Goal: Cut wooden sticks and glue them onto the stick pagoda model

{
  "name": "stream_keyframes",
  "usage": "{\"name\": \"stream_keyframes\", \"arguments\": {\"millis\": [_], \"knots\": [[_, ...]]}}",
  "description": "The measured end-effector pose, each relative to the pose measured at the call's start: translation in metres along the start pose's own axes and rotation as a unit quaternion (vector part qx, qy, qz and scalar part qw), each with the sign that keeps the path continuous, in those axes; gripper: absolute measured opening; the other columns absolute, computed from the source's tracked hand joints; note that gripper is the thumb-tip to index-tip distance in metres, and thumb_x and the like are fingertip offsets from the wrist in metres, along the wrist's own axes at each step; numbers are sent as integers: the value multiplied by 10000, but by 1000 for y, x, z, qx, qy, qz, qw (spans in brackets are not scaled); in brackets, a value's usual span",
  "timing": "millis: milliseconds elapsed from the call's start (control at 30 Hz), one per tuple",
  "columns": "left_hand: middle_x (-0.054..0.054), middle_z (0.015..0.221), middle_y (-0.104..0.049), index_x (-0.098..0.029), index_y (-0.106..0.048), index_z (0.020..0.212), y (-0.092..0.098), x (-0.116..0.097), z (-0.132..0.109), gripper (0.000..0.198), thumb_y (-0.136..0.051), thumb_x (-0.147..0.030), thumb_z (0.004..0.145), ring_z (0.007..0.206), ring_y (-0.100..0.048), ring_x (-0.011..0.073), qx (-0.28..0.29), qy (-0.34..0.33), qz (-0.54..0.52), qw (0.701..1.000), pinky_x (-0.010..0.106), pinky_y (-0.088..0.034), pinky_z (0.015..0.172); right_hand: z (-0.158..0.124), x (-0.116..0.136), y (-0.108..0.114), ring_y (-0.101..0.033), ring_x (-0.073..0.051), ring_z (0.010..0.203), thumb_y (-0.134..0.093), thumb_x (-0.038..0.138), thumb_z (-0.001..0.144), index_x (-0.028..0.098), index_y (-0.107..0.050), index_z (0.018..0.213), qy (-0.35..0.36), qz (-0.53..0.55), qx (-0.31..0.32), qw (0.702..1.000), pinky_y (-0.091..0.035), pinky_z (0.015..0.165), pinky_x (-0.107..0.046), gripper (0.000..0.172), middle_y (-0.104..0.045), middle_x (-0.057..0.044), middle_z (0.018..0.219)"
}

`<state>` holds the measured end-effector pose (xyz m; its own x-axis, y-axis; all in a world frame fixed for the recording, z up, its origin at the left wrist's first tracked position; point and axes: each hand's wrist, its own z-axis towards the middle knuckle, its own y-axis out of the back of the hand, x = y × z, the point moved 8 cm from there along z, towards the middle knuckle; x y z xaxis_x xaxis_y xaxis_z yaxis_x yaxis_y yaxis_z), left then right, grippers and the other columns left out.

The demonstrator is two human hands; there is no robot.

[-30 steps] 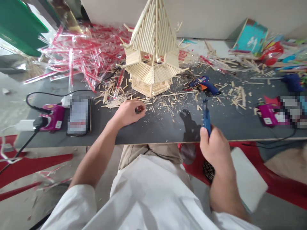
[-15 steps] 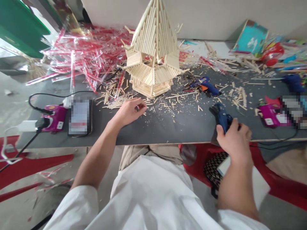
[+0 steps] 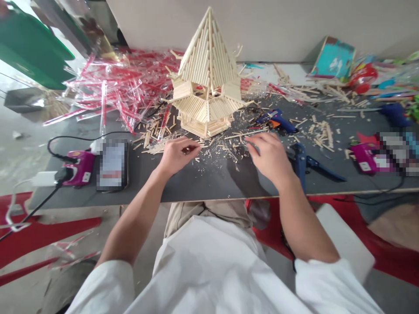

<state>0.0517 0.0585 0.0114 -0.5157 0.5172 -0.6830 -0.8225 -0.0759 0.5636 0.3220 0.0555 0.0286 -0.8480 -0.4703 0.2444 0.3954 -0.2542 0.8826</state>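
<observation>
A model tower (image 3: 206,87) built of thin wooden sticks stands upright on the dark table, with a pointed roof. In front of its left side rests my left hand (image 3: 178,153), thumb and forefinger closed together; whatever is in them, if anything, is too small to make out. My right hand (image 3: 270,155) hovers over the scraps in front of the tower's right side, thumb apart from the fingers and nothing visible in it. Blue cutting pliers (image 3: 300,163) lie beside the right wrist, handles spread. Behind them is a blue glue gun (image 3: 276,120).
Short stick offcuts (image 3: 157,133) and crumbs litter the table (image 3: 209,183). Red and clear plastic wrappers (image 3: 127,83) pile up at back left. A phone (image 3: 113,165) and a purple power socket (image 3: 78,168) with cables lie left; another purple socket (image 3: 366,158) lies right.
My right hand has let go of the blue pliers and moved left toward the tower. The pliers now lie on the table with handles apart. My left hand has hardly moved.
</observation>
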Motion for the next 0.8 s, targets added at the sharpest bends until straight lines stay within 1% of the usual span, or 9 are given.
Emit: {"name": "stream_keyframes", "arguments": {"millis": [133,233,300,400,500,600,667,733,800], "knots": [[31,865,-796,-199,-807,886,-2,0,0,135,-709,-277,934,703,-690,123,-10,-9,-1,1000,254,-554,661,35,7,-39,-599,-318,1109,-552,139,1002,183,-798,1071,34,-19,30,999,-541,1021,-508,259,-699,-138,1076],[32,878,-801,-201,-809,902,-1,1,0,119,-717,-272,927,696,-687,121,-28,-5,-8,1000,256,-555,657,46,9,-59,-587,-340,1092,-558,132,1000,166,-783,960,53,-48,61,996,-559,977,-534,231,-673,-149,1023],[33,878,-803,-202,-809,902,-1,2,0,110,-718,-262,920,699,-688,123,-41,0,-7,999,256,-551,649,47,12,-66,-581,-350,1090,-542,112,999,146,-756,958,64,-58,74,994,-558,975,-546,221,-659,-154,989],[35,863,-796,-198,-806,898,-2,1,0,101,-720,-247,914,698,-684,120,-49,0,-11,999,248,-538,639,45,17,-70,-563,-357,1141,-511,63,987,140,-727,1018,81,-51,76,993,-545,1001,-542,231,-663,-152,1005],[33,833,-781,-194,-803,893,-5,1,0,103,-711,-236,916,678,-667,111,-44,-1,-12,999,244,-522,635,43,13,-72,-550,-356,1161,-500,43,974,144,-718,1062,78,-34,66,994,-533,1016,-556,256,-668,-153,1029],[27,793,-760,-192,-799,883,-8,2,1,112,-703,-238,918,651,-636,103,-42,3,-3,999,241,-506,626,43,4,-72,-558,-359,1128,-516,85,988,154,-723,1013,71,-23,51,996,-533,997,-588,220,-642,-149,991],[26,778,-750,-188,-799,884,-8,3,1,117,-706,-250,917,647,-628,103,-47,7,-1,999,241,-501,620,43,4,-70,-565,-362,1093,-521,113,1002,146,-718,976,72,-32,43,996,-546,963,-583,201,-624,-152,972],[31,782,-749,-182,-799,887,-7,4,2,122,-714,-266,913,656,-639,109,-58,18,-4,998,240,-501,613,41,9,-65,-566,-359,1083,-502,113,1015,138,-712,982,74,-42,25,996,-554,942,-551,214,-620,-159,997],[37,789,-754,-178,-799,882,-7,5,3,129,-723,-280,907,669,-655,116,-68,34,-10,997,239,-504,608,39,20,-59,-565,-345,1102,-476,100,1026,142,-709,1029,85,-37,0,996,-549,943,-507,236,-626,-161,1055]]}}
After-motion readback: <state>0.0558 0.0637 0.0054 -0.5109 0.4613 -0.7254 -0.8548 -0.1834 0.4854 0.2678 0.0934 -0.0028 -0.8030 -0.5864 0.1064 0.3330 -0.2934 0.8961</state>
